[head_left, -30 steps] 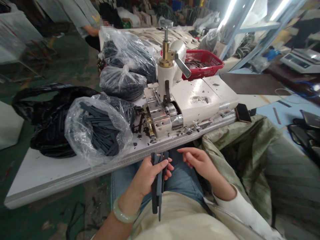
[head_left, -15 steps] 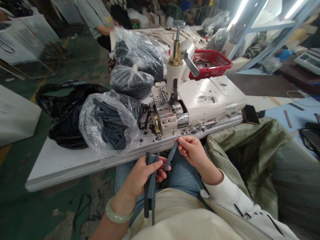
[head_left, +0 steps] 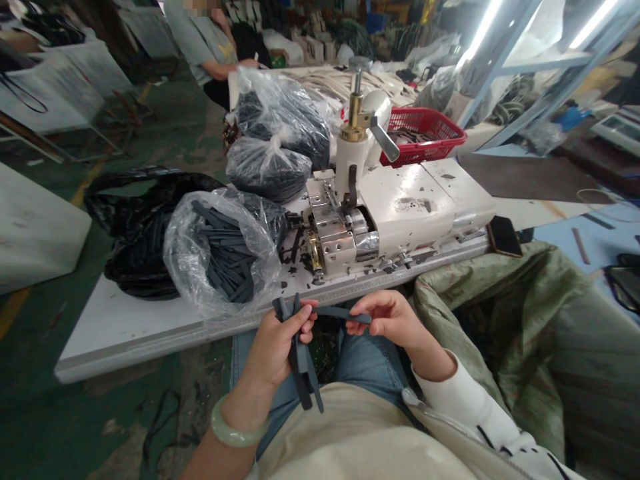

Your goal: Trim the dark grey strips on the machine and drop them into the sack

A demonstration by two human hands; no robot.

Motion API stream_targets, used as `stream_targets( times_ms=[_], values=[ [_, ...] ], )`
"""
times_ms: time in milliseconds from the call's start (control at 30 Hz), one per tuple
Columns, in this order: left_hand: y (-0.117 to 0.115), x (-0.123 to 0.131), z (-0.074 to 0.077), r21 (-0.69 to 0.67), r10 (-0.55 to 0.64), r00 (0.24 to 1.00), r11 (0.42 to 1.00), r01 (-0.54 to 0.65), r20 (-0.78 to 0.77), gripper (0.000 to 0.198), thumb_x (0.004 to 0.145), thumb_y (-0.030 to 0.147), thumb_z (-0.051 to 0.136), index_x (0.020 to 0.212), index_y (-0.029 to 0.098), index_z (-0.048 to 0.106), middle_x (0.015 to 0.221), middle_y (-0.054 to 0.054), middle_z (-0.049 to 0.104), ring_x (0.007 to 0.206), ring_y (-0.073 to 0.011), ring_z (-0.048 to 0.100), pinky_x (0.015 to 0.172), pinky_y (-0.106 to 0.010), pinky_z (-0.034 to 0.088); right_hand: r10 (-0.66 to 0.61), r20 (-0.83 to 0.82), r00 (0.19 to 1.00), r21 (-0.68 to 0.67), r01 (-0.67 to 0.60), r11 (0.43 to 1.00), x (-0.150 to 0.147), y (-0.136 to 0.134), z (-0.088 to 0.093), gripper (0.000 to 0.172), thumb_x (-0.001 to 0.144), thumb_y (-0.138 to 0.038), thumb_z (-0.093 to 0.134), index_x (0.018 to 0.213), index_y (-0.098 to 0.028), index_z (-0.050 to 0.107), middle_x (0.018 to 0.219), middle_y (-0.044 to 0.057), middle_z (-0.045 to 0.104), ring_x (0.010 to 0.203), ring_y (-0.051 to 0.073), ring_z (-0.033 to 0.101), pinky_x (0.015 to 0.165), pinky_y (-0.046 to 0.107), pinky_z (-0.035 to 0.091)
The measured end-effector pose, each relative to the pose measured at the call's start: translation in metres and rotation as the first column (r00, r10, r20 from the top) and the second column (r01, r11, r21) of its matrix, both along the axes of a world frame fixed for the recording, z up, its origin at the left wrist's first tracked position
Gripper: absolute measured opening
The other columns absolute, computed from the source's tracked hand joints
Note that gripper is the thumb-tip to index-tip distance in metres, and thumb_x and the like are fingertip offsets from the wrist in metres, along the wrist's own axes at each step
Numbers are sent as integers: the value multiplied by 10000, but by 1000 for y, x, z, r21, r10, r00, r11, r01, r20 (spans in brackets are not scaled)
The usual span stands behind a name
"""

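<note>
My left hand point(head_left: 275, 347) grips a bundle of dark grey rubber strips point(head_left: 300, 353) that hang down over my lap, with a jade bangle point(head_left: 233, 423) on the wrist. My right hand point(head_left: 390, 320) pinches a single dark grey strip point(head_left: 340, 313) between thumb and fingers. That strip lies nearly level, its far end at the fingers of my left hand. Just beyond my hands, a clear plastic bag of similar strips point(head_left: 220, 257) lies on the white table point(head_left: 125, 333). A white cutting machine point(head_left: 400, 207) stands beyond my right hand.
A green woven sack point(head_left: 480, 313) sits open to my right. Tied bags of dark strips point(head_left: 267, 167), a black bag point(head_left: 145, 247), a red basket point(head_left: 425, 137) and a phone point(head_left: 504, 236) stand around the machine. A person point(head_left: 205, 47) sits beyond the table.
My right hand, empty a second ago, took a strip from the bundle. That strip has swung from steeply tilted to nearly level. The view has shifted slightly.
</note>
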State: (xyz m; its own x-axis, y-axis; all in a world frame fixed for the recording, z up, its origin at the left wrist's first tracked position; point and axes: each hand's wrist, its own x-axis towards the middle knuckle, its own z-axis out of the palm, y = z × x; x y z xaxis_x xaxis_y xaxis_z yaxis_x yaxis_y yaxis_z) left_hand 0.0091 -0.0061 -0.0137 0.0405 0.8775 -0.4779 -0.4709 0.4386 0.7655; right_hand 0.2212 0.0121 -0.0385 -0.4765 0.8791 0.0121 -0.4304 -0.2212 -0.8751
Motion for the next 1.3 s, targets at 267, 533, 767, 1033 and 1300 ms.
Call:
stream_targets(
  times_ms=[267,533,767,1033,1300],
  values=[
    [0,-9,6,257,62,964,966,7,-258,186,751,255,739,897,143,707,595,11,577,457,-54,478,413,-171,332,-21,-9,1000,-149,19,989,-11,-16,0,278,781,-255,748,1042,-185,678,837,59,763,723,165,737,637,230,597],
    [1,-19,2,301,56,904,950,82,-423,175,804,286,692,919,154,693,544,34,550,440,-73,478,429,-206,328,55,-28,998,-209,-60,976,-5,-16,-3,357,812,-261,722,1158,-195,661,954,88,757,861,198,732,726,252,600],
    [2,-19,7,277,-20,804,933,228,-594,186,829,307,656,914,144,683,498,45,520,442,-92,482,460,-230,374,133,40,990,-235,-120,965,-8,-3,5,652,880,-672,392,1159,-138,643,933,139,737,772,219,727,586,287,584],
    [4,-12,3,264,10,876,955,135,-483,222,803,316,681,956,156,698,662,-10,628,469,-79,482,438,-216,369,12,460,888,24,-26,999,-34,22,17,351,867,-480,560,763,-152,630,457,-61,505,344,44,371,341,155,256],
    [7,-16,-5,221,-1,956,973,68,-293,180,804,293,691,916,152,705,662,2,581,478,-54,453,422,-186,317,-405,286,868,-120,452,884,-33,76,13,372,736,-513,668,679,-152,596,389,-81,421,309,38,285,319,181,141]
  ],
)
